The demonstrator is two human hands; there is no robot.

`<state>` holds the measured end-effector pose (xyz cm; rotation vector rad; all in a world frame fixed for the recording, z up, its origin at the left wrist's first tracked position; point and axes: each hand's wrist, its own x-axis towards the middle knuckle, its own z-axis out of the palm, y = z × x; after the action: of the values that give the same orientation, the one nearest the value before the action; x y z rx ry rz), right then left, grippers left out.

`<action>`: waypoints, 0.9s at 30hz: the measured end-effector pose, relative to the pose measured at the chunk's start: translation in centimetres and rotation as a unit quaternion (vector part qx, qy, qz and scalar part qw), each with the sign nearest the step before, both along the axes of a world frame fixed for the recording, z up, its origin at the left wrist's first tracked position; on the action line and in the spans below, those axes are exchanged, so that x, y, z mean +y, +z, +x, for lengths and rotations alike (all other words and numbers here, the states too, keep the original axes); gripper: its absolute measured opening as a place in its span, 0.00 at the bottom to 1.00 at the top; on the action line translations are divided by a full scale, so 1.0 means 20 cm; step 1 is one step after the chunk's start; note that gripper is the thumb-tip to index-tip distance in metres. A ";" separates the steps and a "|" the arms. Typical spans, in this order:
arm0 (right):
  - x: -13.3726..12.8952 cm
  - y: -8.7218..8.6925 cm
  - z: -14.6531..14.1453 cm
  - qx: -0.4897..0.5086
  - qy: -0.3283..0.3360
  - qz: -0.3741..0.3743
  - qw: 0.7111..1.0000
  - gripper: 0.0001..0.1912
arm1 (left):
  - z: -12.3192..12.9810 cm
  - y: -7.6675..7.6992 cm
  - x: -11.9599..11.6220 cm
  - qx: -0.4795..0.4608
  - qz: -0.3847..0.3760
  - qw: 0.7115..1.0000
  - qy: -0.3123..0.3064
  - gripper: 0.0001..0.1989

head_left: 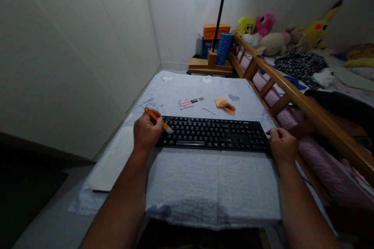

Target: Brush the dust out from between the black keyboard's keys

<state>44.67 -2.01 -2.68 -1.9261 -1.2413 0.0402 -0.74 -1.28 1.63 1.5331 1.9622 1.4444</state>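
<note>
Forearms (124,194), brush (166,126) in left hand (147,130), boxes (216,32)

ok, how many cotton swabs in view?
2: one cotton swab near the black-handled tool, another left of the orange cloth, both beyond the keyboard. Others could hide under that cloth.

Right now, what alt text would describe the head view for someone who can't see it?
A person's left hand holds a brush at the left end of a black keyboard, the right hand at its other end. Beyond lie cotton swabs and an orange cloth.
</note>
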 end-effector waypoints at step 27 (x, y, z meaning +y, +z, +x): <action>0.00 -0.01 0.00 0.000 0.002 0.005 1.000 0.16 | -0.01 0.01 -0.01 0.057 -0.020 0.998 -0.028 0.08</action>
<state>44.67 -1.92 -2.87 -1.9162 -1.2420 0.0368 -1.00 -1.43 1.76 1.6727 1.9812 1.3146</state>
